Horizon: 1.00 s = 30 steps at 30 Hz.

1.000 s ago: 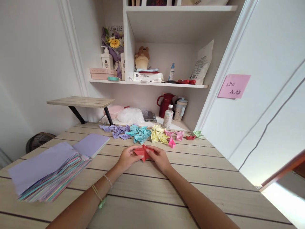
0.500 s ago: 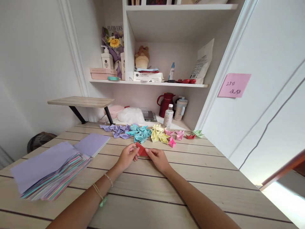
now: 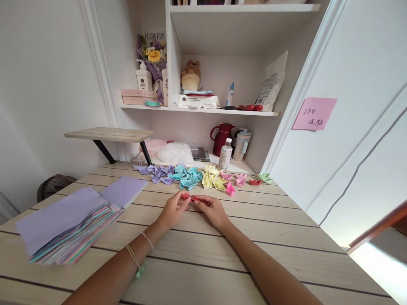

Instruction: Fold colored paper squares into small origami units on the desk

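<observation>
Between both hands, just above the slatted table (image 3: 197, 258), is a small piece of folded red paper (image 3: 187, 196), seen nearly edge-on. My left hand (image 3: 173, 209) pinches its left side between thumb and fingers. On the other side, the thumb and fingers of my right hand (image 3: 212, 209) close on it too. Fingers cover much of the paper. Beyond the hands lies a row of folded paper boats: purple (image 3: 161, 173), blue (image 3: 187, 177), yellow (image 3: 212, 178), pink (image 3: 241, 179), red (image 3: 255, 182) and green (image 3: 265, 177).
A fanned stack of coloured paper (image 3: 63, 220) lies at the left, beside a smaller purple pile (image 3: 123, 189). Behind the boats stand a plastic bottle (image 3: 225, 154), a red jug (image 3: 221, 140) and a tumbler (image 3: 242, 145). A small raised shelf (image 3: 110, 134) stands at the back left.
The red paper has turned from showing a broad face to nearly edge-on. Both hands have drawn slightly closer together around it. The boats and paper stacks lie as before.
</observation>
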Available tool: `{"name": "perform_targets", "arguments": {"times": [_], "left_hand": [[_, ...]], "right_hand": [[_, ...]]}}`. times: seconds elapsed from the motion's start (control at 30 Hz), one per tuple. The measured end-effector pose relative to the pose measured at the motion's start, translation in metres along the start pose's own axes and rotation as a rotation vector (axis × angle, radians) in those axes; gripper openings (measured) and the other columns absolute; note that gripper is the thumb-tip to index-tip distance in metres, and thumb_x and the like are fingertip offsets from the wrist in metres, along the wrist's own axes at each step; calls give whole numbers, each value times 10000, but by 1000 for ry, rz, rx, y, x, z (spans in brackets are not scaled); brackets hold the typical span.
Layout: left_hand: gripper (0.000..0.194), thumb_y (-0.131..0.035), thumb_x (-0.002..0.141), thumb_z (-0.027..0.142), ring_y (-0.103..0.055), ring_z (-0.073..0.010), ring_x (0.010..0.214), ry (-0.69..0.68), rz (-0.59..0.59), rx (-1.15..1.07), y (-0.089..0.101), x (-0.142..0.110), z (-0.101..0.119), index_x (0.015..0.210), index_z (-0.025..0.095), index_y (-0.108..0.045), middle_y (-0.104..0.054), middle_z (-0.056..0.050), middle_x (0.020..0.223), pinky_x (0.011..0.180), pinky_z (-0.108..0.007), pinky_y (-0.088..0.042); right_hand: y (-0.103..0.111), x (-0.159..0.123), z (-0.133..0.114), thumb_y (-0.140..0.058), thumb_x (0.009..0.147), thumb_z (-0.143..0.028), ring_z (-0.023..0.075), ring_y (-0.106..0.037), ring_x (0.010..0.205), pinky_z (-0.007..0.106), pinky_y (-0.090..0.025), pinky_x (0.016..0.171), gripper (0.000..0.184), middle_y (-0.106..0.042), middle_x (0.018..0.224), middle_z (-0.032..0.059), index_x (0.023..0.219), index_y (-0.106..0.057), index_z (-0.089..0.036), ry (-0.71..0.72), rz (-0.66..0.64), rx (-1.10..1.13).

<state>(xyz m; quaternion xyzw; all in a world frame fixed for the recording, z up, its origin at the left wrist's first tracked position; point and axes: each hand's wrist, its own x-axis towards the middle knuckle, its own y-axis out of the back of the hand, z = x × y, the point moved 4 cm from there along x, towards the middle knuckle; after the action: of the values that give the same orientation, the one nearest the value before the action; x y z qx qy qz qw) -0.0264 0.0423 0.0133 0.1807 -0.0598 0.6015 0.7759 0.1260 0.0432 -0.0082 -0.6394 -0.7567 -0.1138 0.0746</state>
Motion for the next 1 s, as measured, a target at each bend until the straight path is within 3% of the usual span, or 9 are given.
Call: {"name": "perform_targets", "arguments": {"times": [0.1, 0.27, 0.43, 0.57, 0.77, 0.87, 1.0], "left_hand": [[316, -541, 774, 361, -621, -159, 685, -55, 36, 142, 2, -1, 3, 1033, 181, -558, -651, -65, 879, 656, -284, -497], [294, -544, 772, 359, -589, -146, 651, -99, 60, 222, 3, -2, 6, 999, 174, -569, -645, -53, 815, 593, -250, -468], [204, -566, 755, 345, -527, -126, 609, -182, 49, 286, -1, -5, 14, 852, 171, -609, -586, -13, 682, 563, -224, -431], [198, -559, 759, 348, -506, -131, 627, -210, 56, 310, -3, -8, 18, 839, 176, -614, -573, -16, 696, 588, -232, -420], [240, -484, 805, 369, -511, -154, 673, -182, 95, 264, 5, -2, 16, 779, 172, -620, -575, -29, 715, 623, -247, -402], [276, -482, 803, 386, -491, -146, 641, -159, 44, 206, 6, 0, 13, 686, 163, -594, -535, -12, 645, 613, -245, -396], [241, -483, 806, 374, -497, -130, 631, -93, -33, 87, -1, 0, 7, 756, 156, -573, -541, -3, 669, 606, -236, -405]], "right_hand": [[0, -1, -4, -567, 752, -429, 210, -642, 799, 354, -517, 737, 390, -692, 945, 71, 1040, -647, -178, 23, 22, -78], [-7, -10, -22, -465, 829, -335, 208, -640, 834, 333, -491, 767, 305, -682, 988, 43, 1059, -637, -232, 226, 34, -390], [-8, -15, -24, -462, 788, -202, 183, -641, 685, 282, -477, 677, 367, -704, 867, 24, 1129, -587, -256, 260, 77, -606], [-4, -12, -19, -475, 753, -181, 149, -601, 568, 237, -466, 582, 342, -690, 695, 9, 1060, -623, -205, 222, 97, -517], [-8, -11, -17, -506, 722, -198, 147, -620, 617, 261, -506, 635, 338, -697, 729, 2, 1038, -624, -191, 201, -2, -337], [-12, -12, -18, -534, 711, -219, 148, -619, 591, 259, -508, 600, 336, -698, 732, 9, 1034, -623, -188, 188, -33, -309], [-11, -13, -21, -523, 736, -242, 130, -580, 531, 233, -479, 548, 295, -678, 666, 11, 997, -646, -182, 212, -10, -365]]}}
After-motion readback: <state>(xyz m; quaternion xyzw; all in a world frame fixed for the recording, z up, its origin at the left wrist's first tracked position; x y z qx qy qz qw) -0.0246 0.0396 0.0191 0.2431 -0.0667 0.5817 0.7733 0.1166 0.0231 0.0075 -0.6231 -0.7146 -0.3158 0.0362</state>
